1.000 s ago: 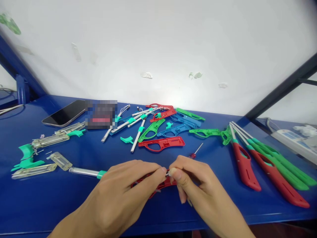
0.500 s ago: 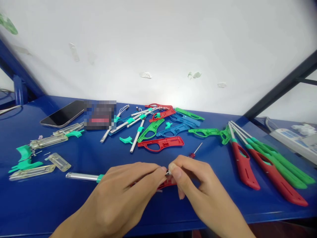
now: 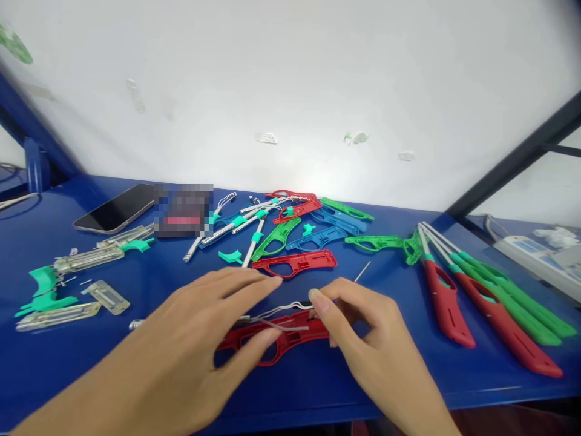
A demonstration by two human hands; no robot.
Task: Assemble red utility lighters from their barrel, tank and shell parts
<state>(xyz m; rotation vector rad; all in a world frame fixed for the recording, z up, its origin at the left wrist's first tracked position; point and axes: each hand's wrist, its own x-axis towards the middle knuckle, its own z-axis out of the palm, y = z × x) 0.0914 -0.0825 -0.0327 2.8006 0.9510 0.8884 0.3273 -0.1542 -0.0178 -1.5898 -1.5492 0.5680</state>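
In the head view, the red handle half (image 3: 296,340) lay on the table (image 3: 290,396) between the hands, its long axis running left to right. The left hand (image 3: 181,339) spread thumb and fingers wide around its left part; the right hand (image 3: 358,327), nearer the white wires' (image 3: 284,309) end, had fingertips close together, their grip unclear.

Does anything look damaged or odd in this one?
The white wall bears ragged patches, perhaps peeling, that break its plain surface. Pixelation covers the dark item beside the phone. White wires loop loosely along the far edge of the red half-shell. I see no spill.
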